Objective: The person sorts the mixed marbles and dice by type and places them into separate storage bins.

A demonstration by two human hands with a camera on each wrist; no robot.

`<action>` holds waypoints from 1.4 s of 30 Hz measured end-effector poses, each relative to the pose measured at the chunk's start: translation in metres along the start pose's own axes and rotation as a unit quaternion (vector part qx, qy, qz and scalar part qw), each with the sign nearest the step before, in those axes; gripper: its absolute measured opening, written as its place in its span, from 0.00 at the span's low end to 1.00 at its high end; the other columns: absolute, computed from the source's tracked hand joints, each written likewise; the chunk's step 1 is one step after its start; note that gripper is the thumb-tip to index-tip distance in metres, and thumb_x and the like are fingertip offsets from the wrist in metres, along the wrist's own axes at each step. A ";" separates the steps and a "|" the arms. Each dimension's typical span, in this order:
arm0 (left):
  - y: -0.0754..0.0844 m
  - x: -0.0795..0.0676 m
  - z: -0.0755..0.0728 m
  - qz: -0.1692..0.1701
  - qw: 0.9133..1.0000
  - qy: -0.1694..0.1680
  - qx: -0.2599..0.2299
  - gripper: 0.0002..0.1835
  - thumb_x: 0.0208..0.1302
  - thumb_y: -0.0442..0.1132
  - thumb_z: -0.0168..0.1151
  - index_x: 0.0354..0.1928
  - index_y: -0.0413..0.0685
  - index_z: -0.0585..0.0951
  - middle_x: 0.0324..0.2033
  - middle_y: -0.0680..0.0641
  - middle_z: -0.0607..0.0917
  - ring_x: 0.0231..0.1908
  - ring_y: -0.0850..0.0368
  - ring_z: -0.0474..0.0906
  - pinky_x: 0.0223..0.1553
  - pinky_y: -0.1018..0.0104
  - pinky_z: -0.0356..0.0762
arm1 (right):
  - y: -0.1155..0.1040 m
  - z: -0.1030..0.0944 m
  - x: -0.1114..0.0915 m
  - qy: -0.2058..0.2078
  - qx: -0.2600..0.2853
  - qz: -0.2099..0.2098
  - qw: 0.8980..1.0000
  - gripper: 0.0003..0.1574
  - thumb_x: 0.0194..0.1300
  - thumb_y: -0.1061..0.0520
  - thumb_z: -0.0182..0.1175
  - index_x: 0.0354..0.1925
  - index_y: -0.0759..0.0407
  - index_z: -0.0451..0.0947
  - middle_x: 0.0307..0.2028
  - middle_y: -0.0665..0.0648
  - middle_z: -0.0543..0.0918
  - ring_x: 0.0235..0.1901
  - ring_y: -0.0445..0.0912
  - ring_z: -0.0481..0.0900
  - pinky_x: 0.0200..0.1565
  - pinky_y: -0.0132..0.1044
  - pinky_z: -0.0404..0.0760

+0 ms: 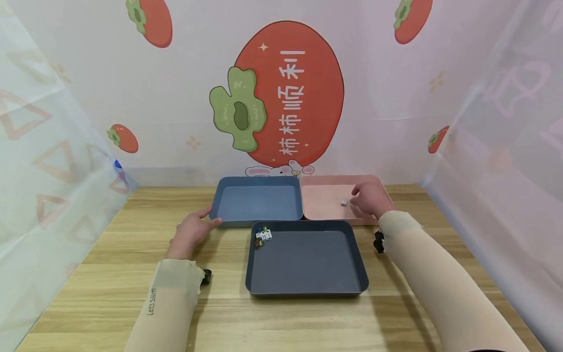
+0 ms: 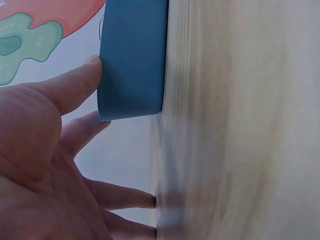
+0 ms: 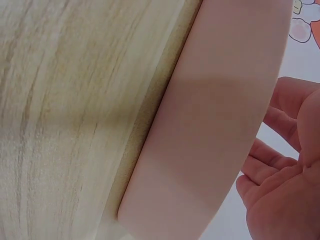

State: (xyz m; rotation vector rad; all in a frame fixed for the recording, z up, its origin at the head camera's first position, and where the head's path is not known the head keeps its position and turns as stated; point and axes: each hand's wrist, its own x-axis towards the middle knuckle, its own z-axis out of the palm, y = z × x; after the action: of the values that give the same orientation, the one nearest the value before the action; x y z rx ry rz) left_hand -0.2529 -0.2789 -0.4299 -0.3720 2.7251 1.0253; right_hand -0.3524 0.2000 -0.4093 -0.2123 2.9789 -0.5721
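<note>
My left hand (image 1: 193, 229) is at the front left corner of the blue tray (image 1: 259, 222), thumb and index finger at its rim. In the left wrist view its fingers (image 2: 125, 194) are spread, two of them reaching down to the tabletop. Over the right part of the pink tray (image 1: 321, 221) is my right hand (image 1: 371, 198), fingers loosely bent. A small white die (image 1: 343, 203) lies in that tray just left of the fingertips. In the right wrist view the tray's front wall (image 3: 210, 115) hides the fingertips and the die.
In front stands a dark grey tray (image 1: 308, 264), with a cluster of white dice (image 1: 265, 235) and small dark, multicoloured pieces (image 1: 258, 242) in its back left corner. The blue and pink trays stand side by side. A printed cloth (image 1: 176, 98) hangs behind the wooden table (image 1: 119, 274).
</note>
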 end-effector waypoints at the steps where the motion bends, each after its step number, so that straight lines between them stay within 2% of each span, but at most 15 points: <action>1: -0.001 0.000 0.000 -0.001 1.000 0.000 0.000 0.43 0.67 0.66 0.57 0.79 0.61 0.57 0.75 0.35 0.54 0.67 0.15 0.32 0.51 0.12 0.30 | 0.000 0.001 0.000 0.000 0.002 0.001 1.000 0.16 0.68 0.58 0.61 0.50 0.67 0.82 0.40 0.60 0.86 0.42 0.56 0.76 0.48 0.51 0.77; 6: -0.003 0.000 0.003 0.001 1.000 -0.001 0.001 0.43 0.68 0.66 0.57 0.79 0.60 0.57 0.75 0.34 0.54 0.67 0.14 0.32 0.51 0.12 0.30 | -0.001 0.002 -0.002 0.007 0.000 -0.001 1.000 0.16 0.69 0.57 0.61 0.50 0.66 0.82 0.38 0.58 0.86 0.41 0.55 0.76 0.47 0.51 0.77; 10: -0.003 0.000 0.004 0.002 1.000 0.001 0.001 0.43 0.67 0.65 0.57 0.78 0.60 0.57 0.74 0.34 0.55 0.67 0.14 0.33 0.50 0.11 0.30 | -0.002 0.002 -0.004 0.023 0.022 -0.007 0.999 0.17 0.70 0.55 0.61 0.50 0.65 0.83 0.45 0.61 0.85 0.49 0.58 0.75 0.51 0.55 0.76; 13: -0.002 0.000 0.004 0.000 1.000 -0.001 0.000 0.42 0.67 0.66 0.57 0.78 0.62 0.57 0.75 0.35 0.55 0.67 0.15 0.33 0.50 0.12 0.30 | -0.004 -0.001 -0.004 0.035 0.075 -0.005 0.997 0.18 0.70 0.53 0.61 0.51 0.64 0.83 0.54 0.64 0.81 0.56 0.61 0.72 0.53 0.57 0.76; 15: -0.001 0.001 0.003 0.002 1.000 -0.002 -0.001 0.42 0.68 0.66 0.56 0.78 0.63 0.57 0.75 0.36 0.54 0.67 0.15 0.32 0.50 0.12 0.29 | -0.005 -0.005 -0.003 0.036 0.112 -0.001 0.993 0.19 0.72 0.51 0.60 0.52 0.63 0.81 0.57 0.64 0.79 0.57 0.61 0.72 0.52 0.57 0.76; 19: 0.001 0.003 0.000 0.006 1.000 0.001 -0.002 0.41 0.68 0.65 0.56 0.79 0.63 0.56 0.75 0.37 0.54 0.66 0.14 0.31 0.50 0.12 0.28 | -0.011 -0.014 -0.002 0.021 0.196 0.011 0.980 0.26 0.74 0.44 0.55 0.58 0.61 0.76 0.59 0.63 0.75 0.55 0.60 0.72 0.50 0.56 0.76; 22: 0.001 0.003 -0.002 0.007 1.000 0.001 0.002 0.42 0.68 0.65 0.56 0.79 0.62 0.56 0.75 0.35 0.53 0.66 0.14 0.32 0.50 0.12 0.29 | -0.019 -0.019 -0.004 0.010 0.243 0.030 0.969 0.33 0.74 0.37 0.53 0.64 0.57 0.74 0.63 0.61 0.72 0.60 0.59 0.69 0.53 0.59 0.75; 27: 0.000 0.004 -0.001 0.008 1.000 -0.001 0.000 0.42 0.68 0.65 0.56 0.79 0.61 0.56 0.75 0.34 0.53 0.67 0.15 0.33 0.51 0.12 0.30 | -0.041 -0.019 -0.015 0.015 0.196 0.060 0.979 0.43 0.65 0.22 0.51 0.69 0.41 0.72 0.67 0.54 0.70 0.62 0.58 0.69 0.52 0.57 0.78; 29: -0.001 0.003 -0.001 0.007 1.000 -0.002 -0.001 0.42 0.68 0.65 0.56 0.79 0.61 0.56 0.75 0.35 0.53 0.67 0.15 0.34 0.51 0.12 0.30 | -0.055 -0.016 -0.019 0.004 0.211 0.065 0.975 0.44 0.62 0.19 0.50 0.69 0.35 0.71 0.69 0.50 0.69 0.63 0.55 0.68 0.53 0.56 0.78; 30: -0.001 0.003 -0.001 0.006 1.000 -0.002 -0.001 0.42 0.69 0.64 0.56 0.79 0.61 0.56 0.75 0.35 0.53 0.67 0.15 0.33 0.51 0.12 0.30 | -0.063 -0.015 -0.021 -0.003 0.239 0.061 0.969 0.45 0.62 0.19 0.50 0.70 0.35 0.70 0.70 0.50 0.67 0.64 0.55 0.67 0.54 0.58 0.77; 31: -0.002 0.002 -0.001 0.005 1.000 -0.002 -0.001 0.41 0.69 0.64 0.56 0.79 0.61 0.56 0.75 0.35 0.53 0.67 0.15 0.33 0.51 0.12 0.31 | -0.071 -0.013 -0.021 -0.008 0.281 0.054 0.958 0.45 0.64 0.21 0.50 0.71 0.37 0.68 0.70 0.50 0.66 0.65 0.54 0.66 0.58 0.58 0.75; 35: -0.003 0.001 -0.001 0.004 1.000 -0.003 0.002 0.41 0.69 0.64 0.56 0.79 0.61 0.56 0.75 0.34 0.53 0.67 0.14 0.33 0.51 0.12 0.31 | -0.105 -0.001 -0.021 -0.033 0.444 0.002 0.895 0.42 0.73 0.33 0.52 0.73 0.56 0.65 0.71 0.55 0.65 0.71 0.52 0.60 0.69 0.53 0.59; 37: -0.003 0.001 -0.001 0.004 1.000 -0.003 0.004 0.42 0.69 0.64 0.56 0.79 0.61 0.56 0.75 0.34 0.53 0.67 0.14 0.32 0.50 0.11 0.31 | -0.119 0.005 -0.023 -0.026 0.464 -0.017 0.885 0.39 0.74 0.37 0.54 0.72 0.59 0.66 0.70 0.56 0.67 0.70 0.51 0.61 0.70 0.49 0.59; 39: -0.002 0.002 -0.001 0.004 1.000 -0.003 0.005 0.41 0.69 0.64 0.56 0.79 0.62 0.56 0.75 0.34 0.53 0.67 0.14 0.32 0.50 0.12 0.31 | -0.131 0.011 -0.028 -0.023 0.443 -0.035 0.895 0.34 0.74 0.41 0.56 0.69 0.58 0.70 0.67 0.56 0.70 0.68 0.51 0.65 0.68 0.50 0.63; 42: -0.001 0.002 -0.001 0.007 1.000 -0.003 0.002 0.41 0.69 0.64 0.56 0.79 0.61 0.56 0.75 0.34 0.53 0.67 0.14 0.33 0.50 0.12 0.30 | -0.144 0.023 -0.036 -0.026 0.335 -0.087 0.938 0.26 0.73 0.46 0.59 0.64 0.54 0.77 0.64 0.54 0.73 0.61 0.51 0.71 0.61 0.51 0.73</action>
State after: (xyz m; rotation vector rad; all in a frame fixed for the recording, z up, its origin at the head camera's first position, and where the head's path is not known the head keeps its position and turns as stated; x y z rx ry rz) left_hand -0.2547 -0.2805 -0.4302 -0.3498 2.7284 1.0216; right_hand -0.2969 0.0648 -0.3735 -0.4135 2.5342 -1.5157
